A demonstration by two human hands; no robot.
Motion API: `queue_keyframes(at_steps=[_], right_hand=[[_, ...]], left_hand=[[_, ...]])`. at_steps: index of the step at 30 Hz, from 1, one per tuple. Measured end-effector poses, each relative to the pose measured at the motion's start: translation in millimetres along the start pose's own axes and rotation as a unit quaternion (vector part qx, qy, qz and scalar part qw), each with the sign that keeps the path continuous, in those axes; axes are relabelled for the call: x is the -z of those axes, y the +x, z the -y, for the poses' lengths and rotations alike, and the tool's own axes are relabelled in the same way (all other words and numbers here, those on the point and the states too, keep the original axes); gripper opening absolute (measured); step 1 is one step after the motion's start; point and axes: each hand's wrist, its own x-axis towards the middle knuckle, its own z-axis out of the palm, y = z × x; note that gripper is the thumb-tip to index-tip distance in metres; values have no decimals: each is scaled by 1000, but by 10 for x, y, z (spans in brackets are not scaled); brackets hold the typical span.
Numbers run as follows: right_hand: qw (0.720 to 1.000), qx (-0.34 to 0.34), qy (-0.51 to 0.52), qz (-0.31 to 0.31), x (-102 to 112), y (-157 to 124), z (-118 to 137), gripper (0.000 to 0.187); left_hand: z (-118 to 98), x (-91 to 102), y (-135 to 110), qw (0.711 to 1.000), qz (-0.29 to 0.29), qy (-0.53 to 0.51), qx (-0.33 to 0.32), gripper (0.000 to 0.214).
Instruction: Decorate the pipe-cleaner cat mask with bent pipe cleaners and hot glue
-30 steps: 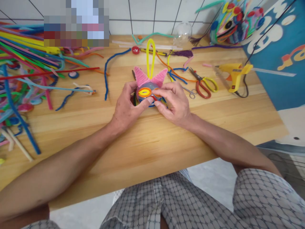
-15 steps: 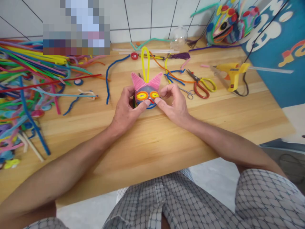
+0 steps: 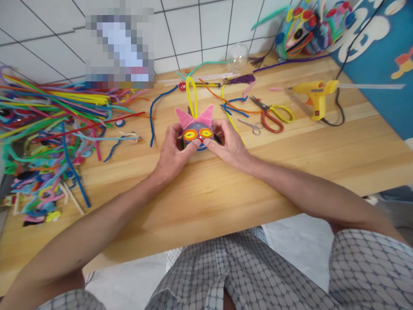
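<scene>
A pipe-cleaner cat head [image 3: 198,125] stands upright at the middle of the table, round and dark, with pink pointed ears, orange-and-yellow eyes and a blue lower edge. From its top rises a yellow pipe-cleaner loop [image 3: 191,97]. My left hand [image 3: 176,148] wraps its left side, thumb on the front below the eye. On the other side my right hand [image 3: 229,144] is closed around it, its thumb pressing near the small red piece [image 3: 201,140] at the centre. Both thumb tips nearly meet there. The back of the head and several fingertips are hidden.
Colourful pipe cleaners [image 3: 64,103] are heaped at the left. To the right lie scissors [image 3: 272,115], small metal scissors [image 3: 253,126] and a yellow glue gun [image 3: 314,97] with its cord. A clear ball [image 3: 238,56] and decorated figures [image 3: 300,32] stand at the back.
My right hand's fingers, raised off the side before, now curl around the cat head. The camera view has shifted, bringing more of the left heap into sight.
</scene>
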Motion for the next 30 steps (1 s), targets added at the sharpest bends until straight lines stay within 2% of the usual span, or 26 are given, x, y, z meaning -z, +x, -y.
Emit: queue_keyframes(at_steps=[10,16,22,30], right_hand=[[1000,16,2,-8,-24,5,-6,42],[1000,19,-2,-3,-8,1,2,42],[1000,27,-10,3,11,-11,12,44],[996,69,-52,18,34,-39,-72,66]], left_hand=[[12,-45,38,999,-35,6,9,65],[55,-55,13,999,-26,5,-20,62],[59,-57,-3,1000,-27,-8,-7,60],[83,-118,-7,999,-41,-22,-10,60]])
